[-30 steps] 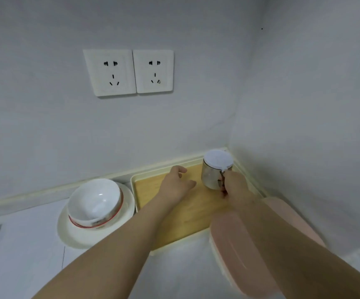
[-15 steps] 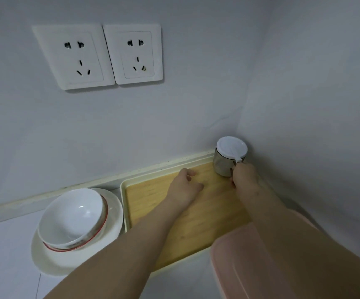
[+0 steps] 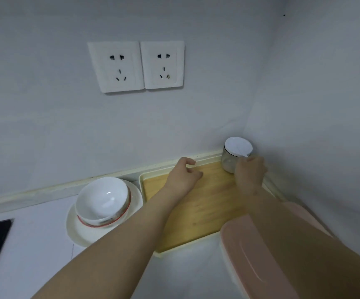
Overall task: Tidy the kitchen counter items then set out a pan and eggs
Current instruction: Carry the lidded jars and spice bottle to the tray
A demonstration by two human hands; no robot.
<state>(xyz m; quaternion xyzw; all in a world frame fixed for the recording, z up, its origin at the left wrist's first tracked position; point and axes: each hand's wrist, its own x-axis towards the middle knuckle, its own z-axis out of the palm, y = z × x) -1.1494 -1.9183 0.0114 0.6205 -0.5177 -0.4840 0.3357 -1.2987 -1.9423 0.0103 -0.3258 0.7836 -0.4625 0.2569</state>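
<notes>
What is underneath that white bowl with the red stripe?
The bowl sits on a wider white plate, whose rim shows at its right and front. The plate's middle is covered by the bowl, so anything between them cannot be seen.

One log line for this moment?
right hand: holds jar in corner | left hand: loose, over tray | bowl: on plate beside tray
</notes>
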